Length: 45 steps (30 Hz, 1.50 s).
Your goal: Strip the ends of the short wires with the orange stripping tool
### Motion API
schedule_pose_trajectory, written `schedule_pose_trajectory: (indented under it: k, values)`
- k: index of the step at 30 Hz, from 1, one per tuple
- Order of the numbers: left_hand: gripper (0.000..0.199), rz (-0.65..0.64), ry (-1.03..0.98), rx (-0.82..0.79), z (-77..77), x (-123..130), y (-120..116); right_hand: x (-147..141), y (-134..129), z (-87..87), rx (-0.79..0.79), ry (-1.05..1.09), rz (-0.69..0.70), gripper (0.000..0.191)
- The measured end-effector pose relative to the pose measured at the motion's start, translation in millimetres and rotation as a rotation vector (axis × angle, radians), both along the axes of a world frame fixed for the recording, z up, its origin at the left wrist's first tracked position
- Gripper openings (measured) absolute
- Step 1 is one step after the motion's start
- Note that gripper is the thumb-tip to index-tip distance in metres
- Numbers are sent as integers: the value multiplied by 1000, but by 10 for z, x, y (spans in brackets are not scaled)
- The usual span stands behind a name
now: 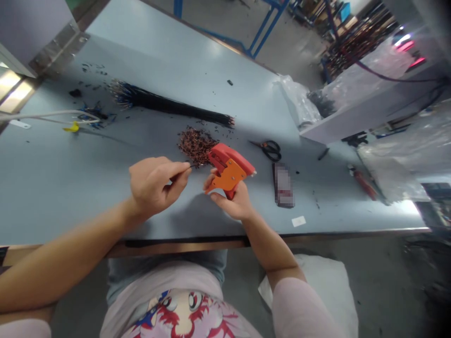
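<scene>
My right hand (pixel 234 202) is wrapped round the handles of a red and orange wire stripper (pixel 230 171), its head tilted up toward the left. Between thumb and forefinger, my left hand (pixel 158 183) pinches a thin dark wire (pixel 193 165), whose end points at the stripper; most of the wire is hidden by the hand. Just beyond the tool lies a pile of small copper-coloured wire scraps (pixel 197 144). Farther back, a long bundle of black wires (pixel 172 105) rests on the blue-grey table (pixel 91 188).
Right of the stripper are black-handled scissors (pixel 270 149), a phone-like object (pixel 283 185) that is blurred out, and a white slip (pixel 299 221). A pale cable (pixel 45 114) crosses at the left. Clear plastic bags (pixel 299 101) and a red-handled tool (pixel 364 183) lie farther right.
</scene>
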State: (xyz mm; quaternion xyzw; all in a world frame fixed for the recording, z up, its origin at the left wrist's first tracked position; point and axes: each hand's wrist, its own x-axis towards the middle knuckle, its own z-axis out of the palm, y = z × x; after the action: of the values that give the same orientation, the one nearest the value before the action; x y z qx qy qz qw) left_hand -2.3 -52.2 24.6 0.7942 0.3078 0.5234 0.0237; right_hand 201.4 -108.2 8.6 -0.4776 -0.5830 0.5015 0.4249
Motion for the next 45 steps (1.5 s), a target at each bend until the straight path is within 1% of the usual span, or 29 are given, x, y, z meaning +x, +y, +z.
schedule_pose_trajectory:
  k: [3, 5, 7, 10, 13, 15, 20, 25, 28, 30, 32, 35, 37, 39, 41, 43, 45]
  values:
    - [5, 16, 25, 14, 10, 0, 20, -10, 1, -15, 16, -3, 26, 22]
    - [2, 30, 37, 11, -3, 3, 33, -20, 3, -24, 11, 4, 33, 28]
    - [3, 37, 43, 15, -15, 3, 39, -31, 6, -28, 3, 17, 36, 33]
    - [6, 54, 58, -8, -25, 0, 39, -43, 10, -26, 10, 15, 44, 33]
    - [11, 73, 88, -65, -28, -4, 39, -41, 11, -20, 12, 9, 58, 36]
    - [11, 72, 82, -72, -33, -4, 43, -33, 10, -21, 16, -2, 78, 36]
    - [9, 68, 51, -50, -52, 3, 55, -17, -3, -42, 21, -72, 107, 22]
    - [9, 61, 67, -55, -63, -3, 54, 9, 4, -43, -9, -118, 117, 28]
    - [6, 55, 80, -39, -92, -7, 56, 33, 22, -19, 24, -226, 113, 31]
    - [6, 77, 81, -56, -127, -2, 76, 33, 24, -2, 37, -269, 89, 31]
    - [7, 130, 51, -117, -166, 10, 119, 14, 10, 11, -10, -187, 86, 33]
    - [7, 205, -44, -268, -211, 28, 202, -21, -21, 20, -217, 170, 179, 43]
    - [6, 201, -108, -350, -219, 36, 236, -24, -25, 18, -354, 388, 267, 51]
    - [6, 168, -148, -374, -206, 41, 233, -4, -8, 4, -429, 491, 338, 56]
    - [5, 132, -166, -328, -181, 44, 198, 31, 25, -22, -462, 536, 375, 59]
    - [4, 93, -166, -224, -150, 42, 155, 68, 62, -57, -471, 574, 399, 59]
    - [9, 37, -131, -92, -121, 33, 122, 100, 92, -97, -469, 611, 435, 59]
